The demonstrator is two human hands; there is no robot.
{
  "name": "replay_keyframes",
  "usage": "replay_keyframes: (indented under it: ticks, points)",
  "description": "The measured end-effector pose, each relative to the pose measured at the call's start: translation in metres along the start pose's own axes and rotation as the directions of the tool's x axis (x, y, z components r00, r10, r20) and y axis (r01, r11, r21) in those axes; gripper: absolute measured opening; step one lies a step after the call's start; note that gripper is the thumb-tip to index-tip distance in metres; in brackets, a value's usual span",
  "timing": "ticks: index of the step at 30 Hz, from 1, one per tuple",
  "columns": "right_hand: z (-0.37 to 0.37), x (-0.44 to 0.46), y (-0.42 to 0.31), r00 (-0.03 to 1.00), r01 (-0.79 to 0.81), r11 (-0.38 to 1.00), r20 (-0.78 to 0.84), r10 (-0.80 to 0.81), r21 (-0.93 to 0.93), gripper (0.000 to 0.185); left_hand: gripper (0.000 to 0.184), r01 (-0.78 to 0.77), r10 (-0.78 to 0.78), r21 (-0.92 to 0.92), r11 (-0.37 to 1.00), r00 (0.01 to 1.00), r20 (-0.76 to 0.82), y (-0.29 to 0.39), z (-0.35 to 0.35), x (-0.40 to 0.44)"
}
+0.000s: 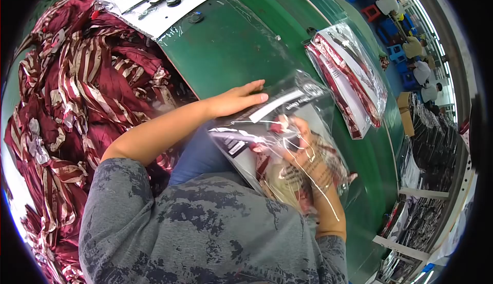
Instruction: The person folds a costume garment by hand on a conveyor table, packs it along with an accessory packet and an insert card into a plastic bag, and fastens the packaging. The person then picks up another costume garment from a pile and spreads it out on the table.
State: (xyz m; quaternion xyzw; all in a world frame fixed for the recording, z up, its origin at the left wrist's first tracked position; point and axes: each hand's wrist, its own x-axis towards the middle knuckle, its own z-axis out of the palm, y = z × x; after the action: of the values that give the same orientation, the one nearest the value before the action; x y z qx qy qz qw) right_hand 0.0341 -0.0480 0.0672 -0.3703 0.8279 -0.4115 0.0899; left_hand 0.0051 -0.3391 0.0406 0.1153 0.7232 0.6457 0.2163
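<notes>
Two of our hands are at the clear bag (246, 136), which lies partly over our lap and partly over the green desk (221, 43). Our left hand (237, 101) rests at its upper edge, fingers stretched out and slightly spread. Our right hand (304, 148) shows through its printed film, fingers curled beside the red and cream cloth (280, 181) within; we cannot tell whether they pinch it. Right of the bag lies a packed bag (346, 79); left of it, a heap of striped cloth (87, 84); beyond it, white sheets (177, 14).
</notes>
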Motion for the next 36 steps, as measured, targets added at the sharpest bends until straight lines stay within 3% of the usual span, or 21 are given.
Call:
replay_keyframes:
  ticks: [1, 4, 7, 9, 11, 12, 15, 16, 18, 21, 22, 25, 26, 28, 29, 30, 32, 33, 34, 36]
  points:
    - [0.000, -0.009, 0.003, 0.995, -0.099, 0.995, -0.025, 0.099, -0.001, 0.074, 0.086, 0.022, -0.022, 0.019, 1.000, 1.000, 0.017, 0.000, 0.003, 0.002]
    - [-0.021, -0.018, -0.020, 0.994, -0.105, 0.978, 0.014, 0.109, -0.179, 0.058, 0.089, 0.046, -0.043, -0.041, 0.998, 0.996, 0.082, 0.010, 0.009, 0.009]
    - [-0.037, -0.024, -0.021, 0.997, 0.019, 0.951, 0.080, 0.006, -0.309, 0.046, 0.094, 0.035, -0.034, -0.005, 0.999, 0.987, 0.160, 0.014, 0.021, 0.019]
    - [-0.046, -0.009, -0.016, 0.992, 0.043, 0.975, 0.125, -0.016, -0.220, 0.045, 0.104, -0.043, 0.022, 0.091, 0.995, 0.973, 0.230, -0.003, 0.030, 0.032]
    - [-0.051, -0.004, -0.003, 0.987, 0.017, 0.977, 0.162, 0.018, -0.212, 0.044, 0.097, 0.000, -0.023, 0.118, 0.993, 0.982, 0.188, 0.007, 0.038, 0.026]
    - [-0.047, -0.006, -0.012, 0.993, -0.114, 0.966, -0.054, 0.104, -0.234, 0.037, 0.092, -0.004, -0.021, 0.152, 0.988, 0.987, 0.160, 0.002, 0.039, 0.026]
    - [-0.041, 0.010, 0.015, 0.794, -0.608, 0.757, -0.173, 0.583, -0.240, 0.031, 0.085, 0.001, -0.028, 0.200, 0.980, 0.991, 0.133, -0.006, 0.040, 0.021]
    - [-0.042, 0.008, 0.049, 0.900, -0.432, 0.812, -0.133, 0.414, -0.394, 0.031, 0.084, 0.022, -0.052, 0.206, 0.978, 0.989, 0.139, -0.005, 0.042, 0.020]
    - [-0.036, 0.015, 0.067, 0.832, -0.545, 0.787, -0.304, 0.465, -0.290, 0.034, 0.093, 0.020, -0.043, 0.157, 0.987, 0.988, 0.145, -0.001, 0.040, 0.027]
    - [-0.042, 0.008, 0.059, 0.926, -0.359, 0.933, -0.141, 0.351, -0.028, 0.039, 0.087, 0.073, -0.066, -0.053, 0.996, 0.990, 0.127, 0.010, 0.035, 0.046]
    - [-0.030, 0.011, 0.070, 0.959, -0.228, 0.974, -0.170, 0.227, 0.013, 0.038, 0.094, 0.193, -0.131, -0.303, 0.933, 0.968, 0.215, 0.013, 0.037, 0.054]
    - [-0.018, 0.015, 0.061, 0.908, -0.419, 0.908, -0.031, 0.419, -0.004, 0.026, 0.099, -0.034, 0.065, -0.132, 0.991, 0.967, 0.244, 0.022, 0.046, 0.074]
    - [-0.016, 0.013, 0.045, 0.971, -0.121, 0.809, 0.101, 0.217, -0.576, 0.023, 0.104, -0.096, 0.128, -0.121, 0.988, 0.949, 0.290, 0.028, 0.050, 0.076]
    - [-0.015, 0.008, 0.033, 0.986, -0.134, 0.873, -0.148, 0.072, -0.469, 0.021, 0.106, -0.229, 0.236, -0.064, 0.971, 0.903, 0.359, 0.044, 0.054, 0.071]
    - [-0.019, 0.007, 0.043, 0.975, -0.176, 0.884, -0.201, 0.096, -0.433, 0.023, 0.106, -0.255, 0.240, -0.012, 0.967, 0.891, 0.386, 0.050, 0.060, 0.064]
    - [-0.028, 0.004, 0.074, 0.934, -0.311, 0.915, -0.259, 0.245, -0.256, 0.025, 0.104, -0.242, 0.187, 0.120, 0.963, 0.918, 0.349, 0.048, 0.063, 0.062]
    - [-0.034, 0.001, 0.136, 0.770, -0.542, 0.834, -0.338, 0.541, 0.102, 0.031, 0.103, -0.141, 0.111, 0.073, 0.987, 0.943, 0.315, 0.046, 0.066, 0.057]
    - [-0.032, 0.003, 0.157, 0.702, -0.618, 0.786, -0.473, 0.533, -0.032, 0.033, 0.103, -0.087, 0.070, 0.048, 0.995, 0.954, 0.292, 0.045, 0.064, 0.054]
    - [-0.047, 0.008, 0.123, 0.738, -0.648, 0.735, -0.407, 0.539, -0.202, 0.032, 0.100, -0.112, 0.082, 0.093, 0.989, 0.956, 0.281, 0.042, 0.060, 0.051]
    - [-0.053, 0.016, 0.108, 0.669, -0.741, 0.615, -0.378, 0.640, -0.270, 0.030, 0.099, -0.034, -0.008, 0.150, 0.988, 0.963, 0.271, 0.039, 0.053, 0.049]
